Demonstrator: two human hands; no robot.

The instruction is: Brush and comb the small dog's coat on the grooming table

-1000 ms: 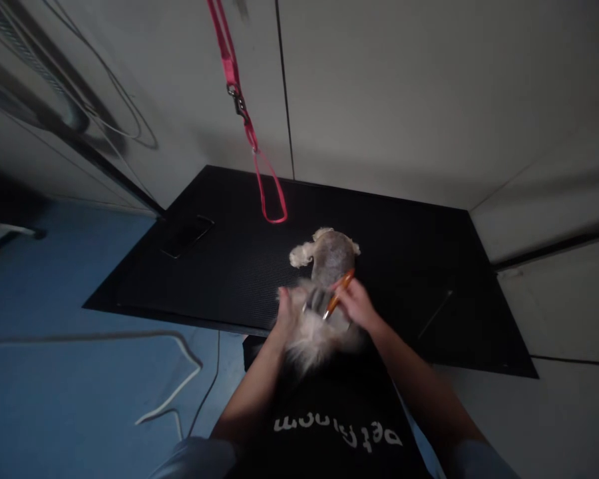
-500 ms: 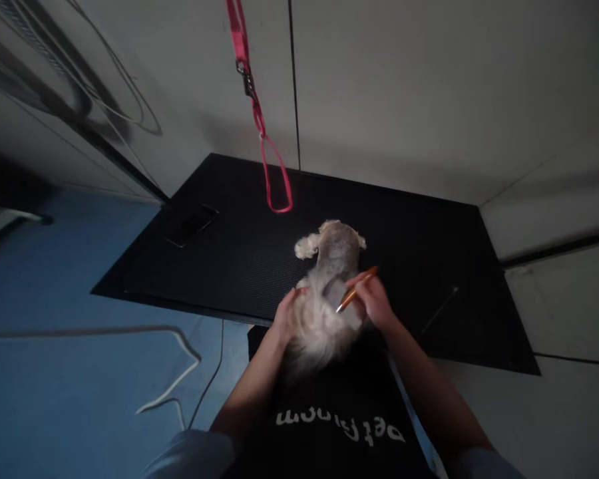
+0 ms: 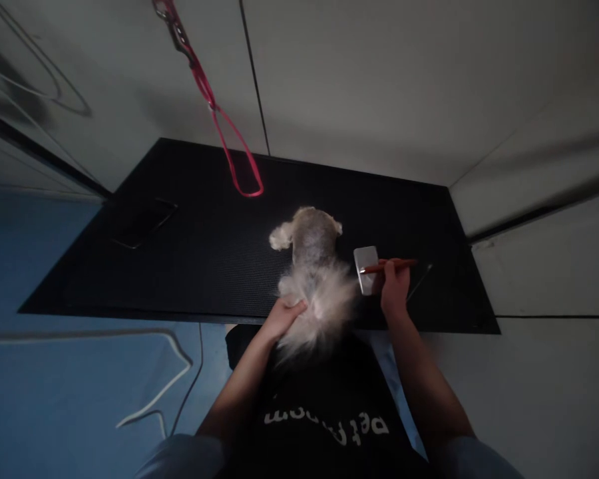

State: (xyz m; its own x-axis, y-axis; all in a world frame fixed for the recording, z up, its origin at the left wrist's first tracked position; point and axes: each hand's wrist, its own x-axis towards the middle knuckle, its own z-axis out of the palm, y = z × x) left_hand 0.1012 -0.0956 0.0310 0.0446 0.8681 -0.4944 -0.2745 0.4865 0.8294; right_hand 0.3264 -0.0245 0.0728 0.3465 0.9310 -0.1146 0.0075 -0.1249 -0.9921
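A small dog (image 3: 313, 239) stands on the table with its back end towards me. Its back is clipped short, and long pale fluffy fur (image 3: 324, 303) covers its rear. My left hand (image 3: 284, 316) is closed on this fur at the left side of the rear, thumb on top. To the right of the dog and apart from it, my right hand (image 3: 395, 287) grips a slicker brush (image 3: 367, 266) by its orange handle. The brush's pale rectangular head faces up towards me. Where the dog's face points is hidden.
A black ribbed grooming table (image 3: 219, 253) stands against a pale wall. A pink grooming loop (image 3: 237, 156) hangs over it, left of the dog. A phone-like dark slab (image 3: 147, 223) lies at the left; a thin metal tool (image 3: 420, 282) lies at the right. A cable (image 3: 164, 332) crosses the blue floor.
My right hand has moved the slicker brush off the dog's rear to the right. The rear fur now fans out. My left hand keeps to the left side. The whole view has shifted.
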